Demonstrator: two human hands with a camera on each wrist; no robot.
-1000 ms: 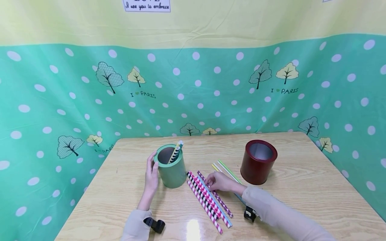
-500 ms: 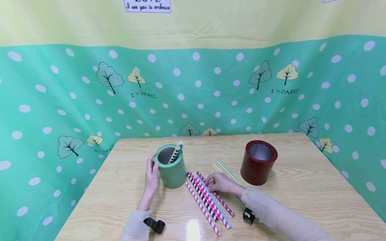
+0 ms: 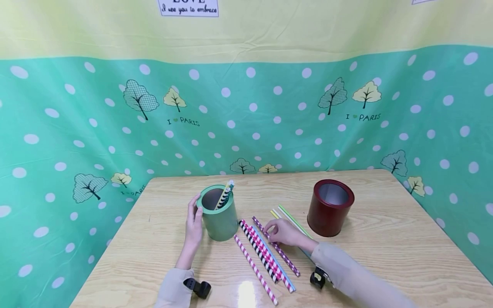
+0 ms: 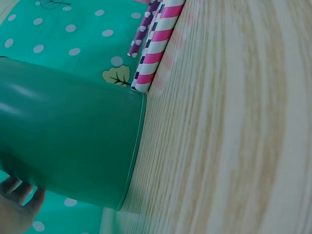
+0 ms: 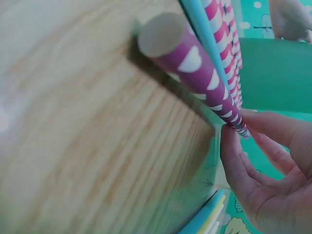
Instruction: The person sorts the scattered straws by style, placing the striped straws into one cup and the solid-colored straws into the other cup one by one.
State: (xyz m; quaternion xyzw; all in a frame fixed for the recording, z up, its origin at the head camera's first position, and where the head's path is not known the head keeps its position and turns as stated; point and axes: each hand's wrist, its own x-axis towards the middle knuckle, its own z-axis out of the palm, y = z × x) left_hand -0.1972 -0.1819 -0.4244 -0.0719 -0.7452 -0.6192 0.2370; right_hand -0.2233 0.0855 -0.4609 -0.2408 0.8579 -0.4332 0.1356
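Note:
My left hand (image 3: 194, 224) grips the left side of an upright green cup (image 3: 220, 219), thumb near the rim; the left wrist view shows the cup (image 4: 63, 141) close up, with fingers (image 4: 14, 209) at its edge. Two striped straws (image 3: 224, 194) stand in it. My right hand (image 3: 283, 232) pinches a purple straw with white marks (image 3: 288, 262) that lies on the table; the right wrist view shows the fingers (image 5: 243, 146) closed on this purple straw (image 5: 195, 68). Beside it lie a black-and-white straw (image 3: 257, 249), pink-and-white straws (image 3: 254, 269) and a light blue straw (image 3: 278, 266).
An empty dark red cup (image 3: 330, 207) stands to the right of the straws. Yellow and green straws (image 3: 289, 215) lie between my right hand and the red cup. The wooden table (image 3: 385, 239) is backed by a green dotted cloth.
One pink-and-white straw has slid left, away from the bunch. My right hand has shifted slightly right on the purple straw. The left hand and green cup have not moved.

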